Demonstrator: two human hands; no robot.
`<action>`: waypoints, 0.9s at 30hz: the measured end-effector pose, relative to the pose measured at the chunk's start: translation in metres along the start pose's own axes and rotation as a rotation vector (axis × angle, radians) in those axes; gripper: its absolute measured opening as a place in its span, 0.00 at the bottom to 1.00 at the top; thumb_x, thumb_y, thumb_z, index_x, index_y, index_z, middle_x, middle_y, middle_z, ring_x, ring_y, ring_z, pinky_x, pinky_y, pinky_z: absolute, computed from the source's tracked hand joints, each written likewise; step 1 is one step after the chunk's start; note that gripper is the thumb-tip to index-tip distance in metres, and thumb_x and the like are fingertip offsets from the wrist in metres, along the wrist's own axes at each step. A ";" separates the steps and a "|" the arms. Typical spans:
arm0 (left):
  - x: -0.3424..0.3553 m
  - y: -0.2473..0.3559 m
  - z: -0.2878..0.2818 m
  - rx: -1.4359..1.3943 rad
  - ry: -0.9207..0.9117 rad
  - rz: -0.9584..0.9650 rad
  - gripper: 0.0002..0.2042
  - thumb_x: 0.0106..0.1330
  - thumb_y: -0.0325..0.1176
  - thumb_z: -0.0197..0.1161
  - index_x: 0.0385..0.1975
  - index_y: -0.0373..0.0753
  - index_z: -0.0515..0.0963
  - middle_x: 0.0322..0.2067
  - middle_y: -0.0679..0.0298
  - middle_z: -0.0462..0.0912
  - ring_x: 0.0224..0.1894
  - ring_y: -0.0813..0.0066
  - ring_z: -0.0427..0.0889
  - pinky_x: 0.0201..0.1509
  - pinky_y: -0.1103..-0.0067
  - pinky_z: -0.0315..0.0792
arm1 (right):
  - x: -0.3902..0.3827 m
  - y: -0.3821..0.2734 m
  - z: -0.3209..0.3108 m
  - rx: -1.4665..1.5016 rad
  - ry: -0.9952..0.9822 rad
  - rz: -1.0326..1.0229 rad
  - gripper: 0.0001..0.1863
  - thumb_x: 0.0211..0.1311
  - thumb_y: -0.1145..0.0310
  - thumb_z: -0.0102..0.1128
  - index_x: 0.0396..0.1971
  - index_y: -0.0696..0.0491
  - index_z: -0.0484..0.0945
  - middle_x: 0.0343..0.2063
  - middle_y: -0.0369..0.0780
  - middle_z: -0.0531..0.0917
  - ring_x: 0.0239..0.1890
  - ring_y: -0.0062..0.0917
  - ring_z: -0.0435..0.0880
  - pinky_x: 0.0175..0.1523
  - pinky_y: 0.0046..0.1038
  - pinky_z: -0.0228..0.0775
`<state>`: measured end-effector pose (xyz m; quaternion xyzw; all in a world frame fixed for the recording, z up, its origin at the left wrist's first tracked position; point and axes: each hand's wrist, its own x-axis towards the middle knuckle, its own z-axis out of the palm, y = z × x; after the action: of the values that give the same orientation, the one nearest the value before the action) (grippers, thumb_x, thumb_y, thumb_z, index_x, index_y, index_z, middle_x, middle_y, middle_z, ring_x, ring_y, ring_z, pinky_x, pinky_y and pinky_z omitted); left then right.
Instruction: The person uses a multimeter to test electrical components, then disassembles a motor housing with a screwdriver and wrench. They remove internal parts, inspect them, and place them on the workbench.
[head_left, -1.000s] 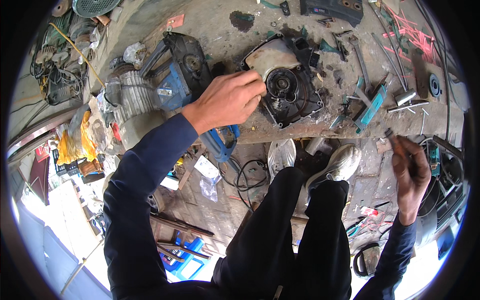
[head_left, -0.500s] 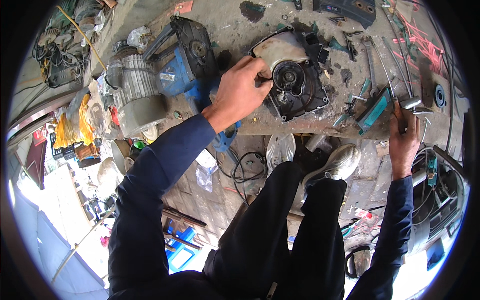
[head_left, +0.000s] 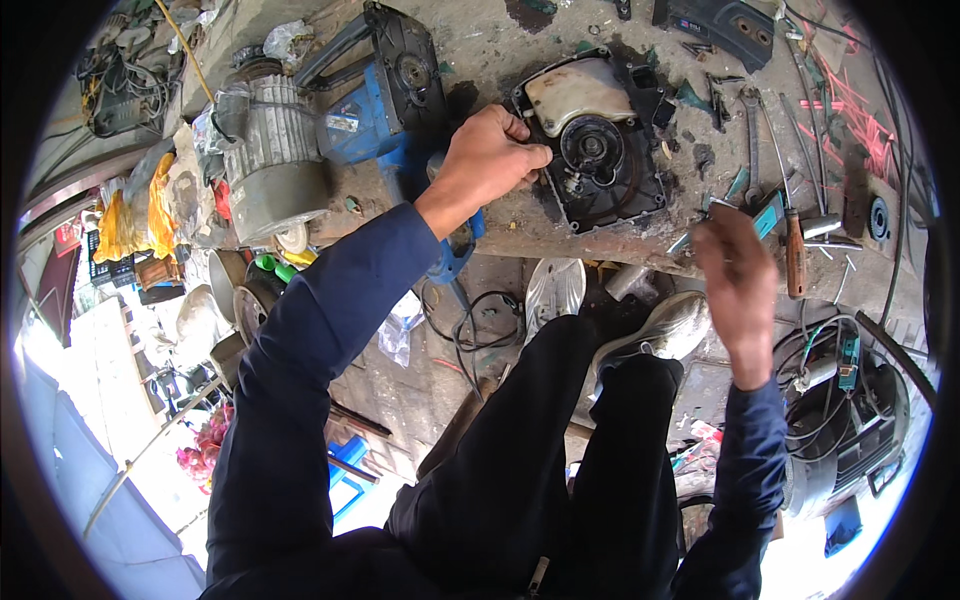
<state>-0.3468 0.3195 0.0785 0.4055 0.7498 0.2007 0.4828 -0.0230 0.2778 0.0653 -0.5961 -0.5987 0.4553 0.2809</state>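
Note:
A greasy black machine housing (head_left: pixel 628 205) lies on the bench with a round black pulley (head_left: pixel 592 148) in its middle. An off-white plastic tank (head_left: pixel 580 95) fills its far side. My left hand (head_left: pixel 488 160) is closed at the housing's left edge, thumb and fingers pinched there; anything small between them is hidden. Over the bench's near edge, my right hand (head_left: pixel 738 275) is smeared by motion, so its fingers do not read clearly. Close to it are a teal box-shaped piece (head_left: pixel 768 215) and a screwdriver with a wooden handle (head_left: pixel 795 262).
Left of the housing stand a blue power-tool body (head_left: pixel 355 125) and a grey finned motor (head_left: pixel 270 165). A wrench (head_left: pixel 752 140) and pink plastic strands (head_left: pixel 850 115) lie at the right. Black cable (head_left: pixel 480 330) loops on the floor by my shoes (head_left: pixel 665 325).
My right hand has let go of the screwdriver, which now lies on the bench, and has moved left. The left hand stays at the housing's edge. The whole view has shifted slightly.

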 end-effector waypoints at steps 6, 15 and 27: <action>0.004 -0.002 -0.004 -0.029 -0.066 -0.072 0.16 0.67 0.27 0.73 0.46 0.27 0.73 0.37 0.55 0.83 0.34 0.68 0.89 0.35 0.74 0.87 | 0.020 -0.022 0.052 0.304 -0.175 0.260 0.25 0.70 0.64 0.68 0.56 0.69 0.76 0.35 0.48 0.89 0.32 0.25 0.90 0.34 0.25 0.79; 0.005 -0.013 -0.002 -0.104 -0.015 0.015 0.15 0.63 0.26 0.76 0.40 0.28 0.75 0.32 0.55 0.85 0.31 0.72 0.88 0.33 0.75 0.84 | 0.025 -0.014 0.062 0.574 -0.152 0.302 0.19 0.72 0.72 0.63 0.55 0.69 0.76 0.36 0.41 0.87 0.34 0.23 0.88 0.38 0.24 0.80; 0.010 -0.022 -0.008 -0.096 -0.015 0.069 0.12 0.67 0.22 0.71 0.42 0.28 0.74 0.37 0.57 0.83 0.38 0.70 0.87 0.42 0.75 0.85 | 0.012 -0.015 0.077 0.502 -0.029 -0.040 0.23 0.71 0.78 0.67 0.62 0.62 0.72 0.47 0.41 0.84 0.46 0.20 0.83 0.54 0.24 0.77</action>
<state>-0.3647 0.3151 0.0616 0.4090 0.7213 0.2497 0.5001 -0.0998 0.2753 0.0433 -0.4891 -0.4825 0.5926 0.4205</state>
